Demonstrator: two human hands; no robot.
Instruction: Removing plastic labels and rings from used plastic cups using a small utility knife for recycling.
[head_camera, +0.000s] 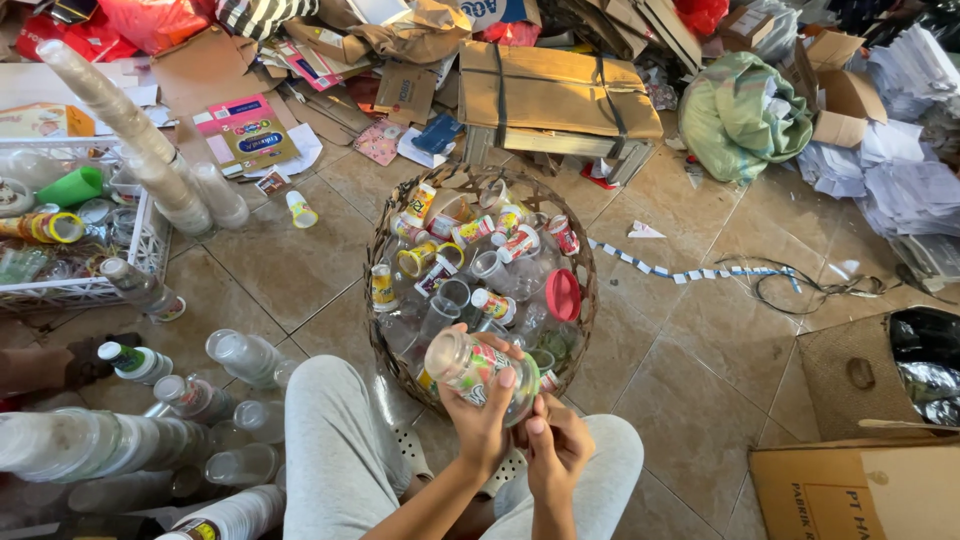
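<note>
Clear plastic, with a printed label wrapped round it, fills the grip: a small bottle (478, 372) lies tilted on its side in the left hand (483, 420), whose fingers curl over its lower half and close firmly on it. Just beside that hand, to its right and a little lower, the right hand (553, 448) has its fingertips pinched at the bottle's base end; whether they hold a bit of the label or only press against the plastic cannot be told.

Directly behind the bottle, touching the view of it, stands a round woven basket (585, 300) heaped with more clear cups and small labelled bottles, a red lid (563, 294) lying near its right rim. Under both hands are the person's knees in pale grey trousers (335, 440), raised on either side of the wrists.

Left of the grip, on the tiled floor (690, 380), lie several loose clear bottles (243, 355), some on their sides, and further left at the frame's lower edge, stacks of nested plastic cups (70, 445). Above them, well apart from the hands, a white wire crate (150, 240) holds cups and a green one, with a long tower of nested cups (125, 125) leaning against it.

Far beyond the basket lies a strapped bundle of flattened cardboard (555, 95), and to its right a green cloth sack (740, 115). At the lower right, near the right hand's side, sits a brown cardboard box (850, 490).
</note>
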